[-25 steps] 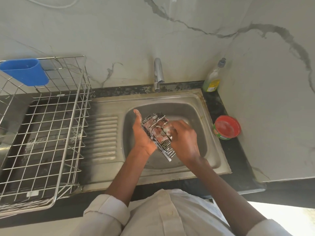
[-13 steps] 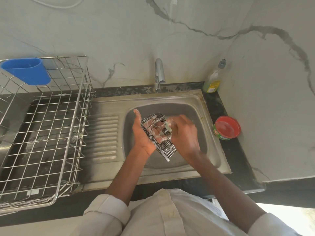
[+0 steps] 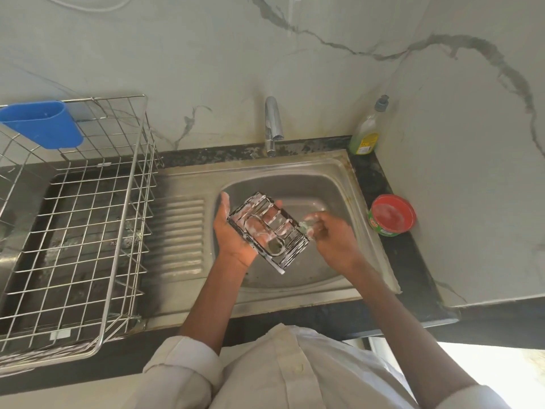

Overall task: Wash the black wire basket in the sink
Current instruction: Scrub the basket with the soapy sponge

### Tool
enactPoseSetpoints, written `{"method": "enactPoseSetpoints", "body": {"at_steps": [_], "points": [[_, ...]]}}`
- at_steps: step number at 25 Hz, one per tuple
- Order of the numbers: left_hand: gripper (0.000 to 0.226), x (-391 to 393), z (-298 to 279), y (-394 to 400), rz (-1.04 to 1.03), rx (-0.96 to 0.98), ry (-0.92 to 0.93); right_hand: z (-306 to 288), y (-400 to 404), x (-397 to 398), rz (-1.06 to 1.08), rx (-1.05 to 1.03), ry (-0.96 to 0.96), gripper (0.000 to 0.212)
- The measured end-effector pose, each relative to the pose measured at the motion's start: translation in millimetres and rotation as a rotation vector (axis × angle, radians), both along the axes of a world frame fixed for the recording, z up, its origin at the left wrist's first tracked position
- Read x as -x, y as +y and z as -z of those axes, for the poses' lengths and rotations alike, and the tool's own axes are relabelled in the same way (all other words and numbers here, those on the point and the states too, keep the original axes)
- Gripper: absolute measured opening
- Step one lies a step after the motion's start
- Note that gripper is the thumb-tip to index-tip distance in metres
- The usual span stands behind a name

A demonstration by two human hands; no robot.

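Observation:
The small black wire basket, streaked with white suds, is tilted above the steel sink bowl. My left hand holds it from underneath, palm up, with fingertips showing through the wires. My right hand is just right of the basket, fingers curled round a small soapy scrubber at the basket's right edge. No water is running from the tap.
A large steel wire dish rack with a blue plastic cup holder stands on the left. A dish soap bottle sits in the back corner; a red and green tub of dish paste stands right of the sink.
My right hand has drawn back from inside the basket to its right edge. The basket now lies flatter and more exposed in my left hand.

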State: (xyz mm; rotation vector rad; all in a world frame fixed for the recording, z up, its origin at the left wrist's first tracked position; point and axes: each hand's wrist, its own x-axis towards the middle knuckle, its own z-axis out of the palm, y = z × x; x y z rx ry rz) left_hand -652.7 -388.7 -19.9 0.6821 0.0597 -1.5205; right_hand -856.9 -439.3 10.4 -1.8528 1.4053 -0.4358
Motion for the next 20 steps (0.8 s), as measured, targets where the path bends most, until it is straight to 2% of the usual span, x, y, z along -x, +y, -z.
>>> {"method": "enactPoseSetpoints", "body": {"at_steps": [3,6,9,12,17,19,20], "points": [[0.059,2,4,0,0.041,0.026,0.032,-10,-1,-14,0.010,0.014,-0.098,0.028],[0.044,7,-1,-7,0.013,-0.013,0.026,-18,-6,-44,0.033,0.151,-0.131,0.029],[0.050,1,0,-9,-0.053,-0.062,0.015,-12,-8,-40,0.106,0.151,-0.080,0.028],[0.047,-5,4,-10,-0.009,-0.110,-0.055,1,-9,-24,0.199,0.040,0.029,0.026],[0.054,-5,15,-6,0.003,-0.157,-0.068,-2,-19,-49,0.227,0.031,-0.101,0.027],[0.048,-7,19,-4,0.025,-0.138,-0.111,17,-35,-40,0.346,-0.149,-0.102,0.025],[0.041,-7,19,-2,0.040,-0.111,-0.146,25,-42,-33,0.436,-0.368,-0.204,0.026]]}}
